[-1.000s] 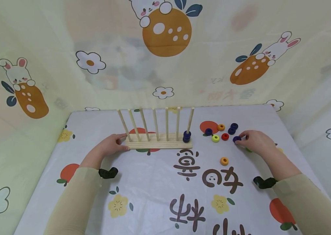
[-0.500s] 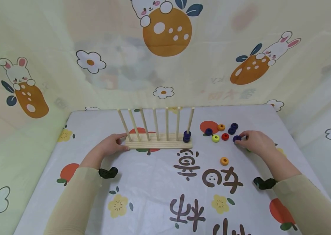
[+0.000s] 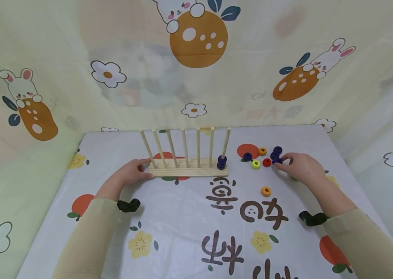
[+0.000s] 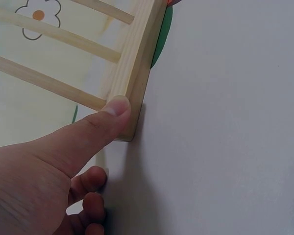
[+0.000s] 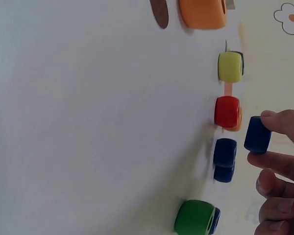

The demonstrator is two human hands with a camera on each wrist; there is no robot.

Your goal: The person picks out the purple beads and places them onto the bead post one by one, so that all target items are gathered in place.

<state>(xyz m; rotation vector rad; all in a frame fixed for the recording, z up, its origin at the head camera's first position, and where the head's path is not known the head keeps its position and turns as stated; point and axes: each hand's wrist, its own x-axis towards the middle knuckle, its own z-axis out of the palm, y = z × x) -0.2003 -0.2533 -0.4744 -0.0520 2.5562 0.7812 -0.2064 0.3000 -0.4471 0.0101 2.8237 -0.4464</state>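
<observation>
From my station I see a dark-blue, rounded ring bead (image 5: 257,134) pinched between the thumb and a finger of the right hand (image 3: 303,169). In the head view it seems to crowd a dark-blue bead pair (image 3: 278,149) and a red ring bead (image 3: 267,162); my right wrist view shows a gap between it and both. That wrist view also gives me a green bead (image 5: 193,217), which the head view mostly hides behind the hand. The left hand (image 3: 131,173) grips the left end of a pale wooden rack (image 3: 186,173); only the left wrist view shows me its thumb (image 4: 118,106) lying plainly on the base. The head view alone shows two threaded dark-blue beads (image 3: 222,162) on the rack's rightmost peg. Against half a second ago, the pinched bead has shifted slightly leftward and away from me; the rack hasn't moved.
</observation>
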